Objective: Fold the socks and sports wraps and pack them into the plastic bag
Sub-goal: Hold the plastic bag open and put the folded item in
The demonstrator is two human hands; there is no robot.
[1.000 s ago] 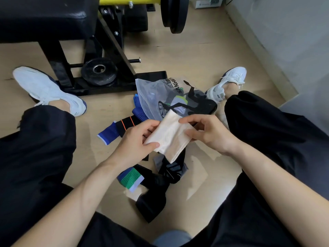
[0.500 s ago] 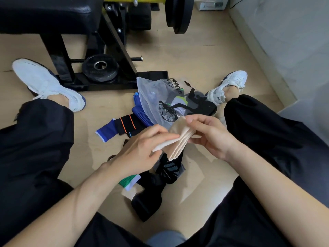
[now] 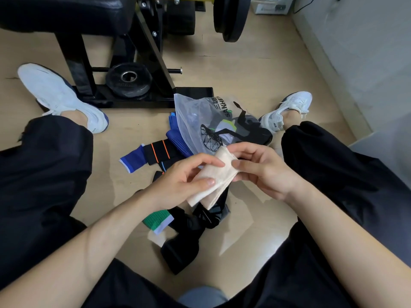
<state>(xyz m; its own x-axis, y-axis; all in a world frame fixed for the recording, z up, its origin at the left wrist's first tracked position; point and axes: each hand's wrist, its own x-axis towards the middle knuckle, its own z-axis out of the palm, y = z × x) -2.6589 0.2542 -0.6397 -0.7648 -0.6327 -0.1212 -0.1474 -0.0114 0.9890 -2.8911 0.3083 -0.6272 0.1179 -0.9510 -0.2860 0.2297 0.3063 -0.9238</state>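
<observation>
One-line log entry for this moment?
step: folding beige fabric | left hand: grips its lower half | right hand: pinches its upper end | plastic bag: on floor, holds items | blue wrap: on floor, unpacked

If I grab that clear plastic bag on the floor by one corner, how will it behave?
The clear printed plastic bag probably flops and sags, since its film lies crumpled. It looks light, though the items inside would likely slide to the lowest point.
</observation>
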